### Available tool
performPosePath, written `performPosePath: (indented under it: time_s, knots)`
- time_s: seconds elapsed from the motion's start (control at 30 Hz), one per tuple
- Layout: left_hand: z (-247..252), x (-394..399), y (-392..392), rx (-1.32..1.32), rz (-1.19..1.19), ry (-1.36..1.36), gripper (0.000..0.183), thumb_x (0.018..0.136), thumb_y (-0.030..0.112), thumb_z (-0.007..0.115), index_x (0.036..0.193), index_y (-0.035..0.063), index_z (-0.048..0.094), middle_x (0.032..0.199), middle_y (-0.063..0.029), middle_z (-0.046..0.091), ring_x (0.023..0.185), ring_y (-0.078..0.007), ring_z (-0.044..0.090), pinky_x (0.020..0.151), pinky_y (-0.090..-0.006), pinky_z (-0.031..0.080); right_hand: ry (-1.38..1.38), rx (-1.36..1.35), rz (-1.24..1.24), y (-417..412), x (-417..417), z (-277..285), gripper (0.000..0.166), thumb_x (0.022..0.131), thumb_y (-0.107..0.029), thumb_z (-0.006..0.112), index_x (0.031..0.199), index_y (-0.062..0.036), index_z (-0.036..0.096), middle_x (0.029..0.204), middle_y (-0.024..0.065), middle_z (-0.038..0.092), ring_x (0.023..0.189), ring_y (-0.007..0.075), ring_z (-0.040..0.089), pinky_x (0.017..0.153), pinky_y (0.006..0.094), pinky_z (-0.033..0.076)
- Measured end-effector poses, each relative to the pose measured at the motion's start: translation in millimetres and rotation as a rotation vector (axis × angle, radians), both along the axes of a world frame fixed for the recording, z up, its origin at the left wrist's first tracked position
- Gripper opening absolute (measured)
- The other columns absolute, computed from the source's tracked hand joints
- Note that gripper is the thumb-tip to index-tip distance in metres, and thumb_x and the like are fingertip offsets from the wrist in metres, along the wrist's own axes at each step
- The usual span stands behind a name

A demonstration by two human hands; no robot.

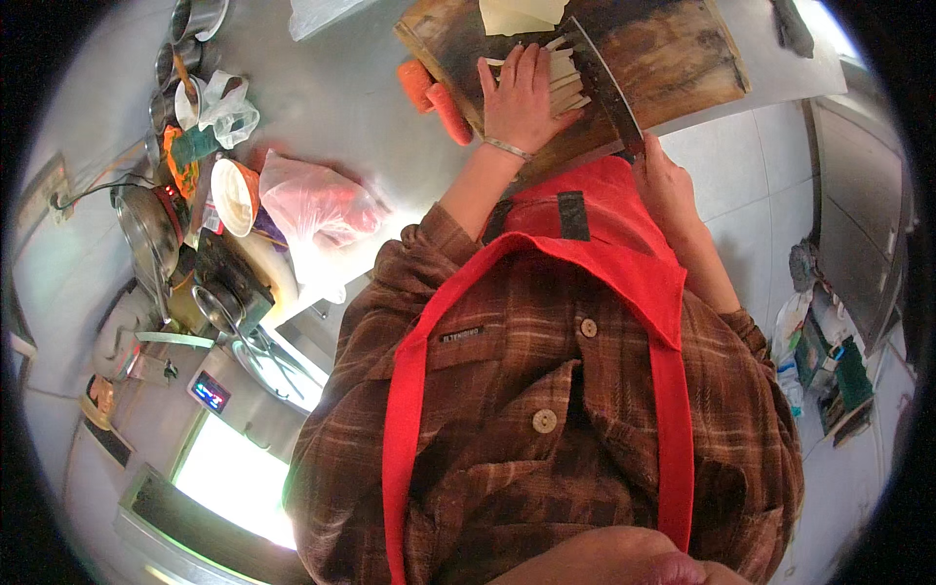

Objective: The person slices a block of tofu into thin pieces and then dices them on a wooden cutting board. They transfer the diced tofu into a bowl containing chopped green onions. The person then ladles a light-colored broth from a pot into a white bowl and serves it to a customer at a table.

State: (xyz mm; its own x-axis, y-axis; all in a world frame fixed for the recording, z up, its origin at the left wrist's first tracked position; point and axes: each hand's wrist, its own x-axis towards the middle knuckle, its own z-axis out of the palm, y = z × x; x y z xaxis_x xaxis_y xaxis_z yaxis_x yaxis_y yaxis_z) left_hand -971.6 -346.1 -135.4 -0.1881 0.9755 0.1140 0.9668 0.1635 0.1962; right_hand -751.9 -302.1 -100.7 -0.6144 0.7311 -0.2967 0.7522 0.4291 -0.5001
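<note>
My left hand [518,95] lies palm down with fingers spread on a layer of pale cut strips [567,82] on a worn wooden cutting board [673,62]. The material of the strips is unclear. In my right hand [664,172] is the handle of a cleaver [607,80]; its wide blade stands on edge just right of the strips. A pale yellow sheet-like piece [521,14] lies at the board's far side. Two peeled carrots, one stubby [415,84] and one long [450,113], rest against the board's left edge.
Left on the metal counter [336,95] are a filled plastic bag [314,197], an orange-rimmed bowl [235,196], metal pots [196,20] and a lidded electric pan [150,223]. A dark cloth-like item [792,29] lies at the far right. Cluttered items [826,358] stand low at right.
</note>
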Motion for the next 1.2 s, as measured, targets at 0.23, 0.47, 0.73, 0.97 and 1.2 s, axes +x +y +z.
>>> performPosePath:
  time_s: [0.23, 0.47, 0.73, 0.97, 1.2]
  knots:
    - [-0.8, -1.3, 0.0, 0.039, 0.023, 0.01, 0.085, 0.064, 0.061, 0.062, 0.126, 0.0054, 0.042, 0.123, -0.0096, 0.047, 0.116, -0.0232, 0.042, 0.098, -0.0562, 0.021, 0.092, 0.04, 0.028, -1.0, -2.5, 6.3, 0.024, 0.085, -0.013, 0.046, 0.107, -0.0061, 0.039, 0.081, 0.0211, 0.061, 0.067, 0.0404, 0.059, 0.053, 0.0483, 0.048]
    - [-1.1, -2.1, 2.1, -0.009, 0.044, 0.002, 0.084, 0.063, 0.059, 0.064, 0.126, 0.0068, 0.043, 0.12, -0.0095, 0.048, 0.115, -0.0232, 0.043, 0.097, -0.0584, 0.022, 0.037, 0.034, 0.001, 1.3, -6.6, 2.5, 0.016, 0.084, -0.012, 0.046, 0.097, -0.0059, 0.038, 0.076, 0.0209, 0.06, 0.065, 0.0409, 0.058, 0.053, 0.0496, 0.047]
    - [6.8, 1.7, -4.0, -0.018, 0.017, 0.017, 0.092, 0.059, 0.061, 0.066, 0.128, 0.0059, 0.041, 0.126, -0.0085, 0.045, 0.118, -0.0256, 0.04, 0.096, -0.0608, 0.022, 0.004, -0.014, 0.075, 0.5, -6.0, -2.3, 0.018, 0.084, -0.013, 0.045, 0.099, -0.0061, 0.038, 0.074, 0.0217, 0.06, 0.063, 0.0426, 0.057, 0.053, 0.0512, 0.046]
    - [6.2, -0.2, -6.1, -0.046, 0.038, -0.002, 0.094, 0.06, 0.06, 0.066, 0.131, 0.0047, 0.036, 0.133, -0.01, 0.039, 0.124, -0.0259, 0.035, 0.099, -0.0593, 0.02, 0.102, 0.012, -0.019, 0.3, -11.4, 14.6, 0.016, 0.084, -0.013, 0.044, 0.098, -0.0072, 0.038, 0.07, 0.022, 0.059, 0.066, 0.043, 0.057, 0.054, 0.0523, 0.046]
    - [1.4, -5.6, -12.1, -0.073, 0.064, -0.015, 0.093, 0.063, 0.06, 0.064, 0.131, 0.0036, 0.035, 0.133, -0.0105, 0.039, 0.123, -0.0249, 0.037, 0.101, -0.0578, 0.019, 0.048, -0.036, 0.059, -4.2, -11.0, 19.0, 0.015, 0.084, -0.012, 0.042, 0.097, -0.0072, 0.037, 0.07, 0.023, 0.059, 0.067, 0.0437, 0.057, 0.057, 0.0533, 0.045]
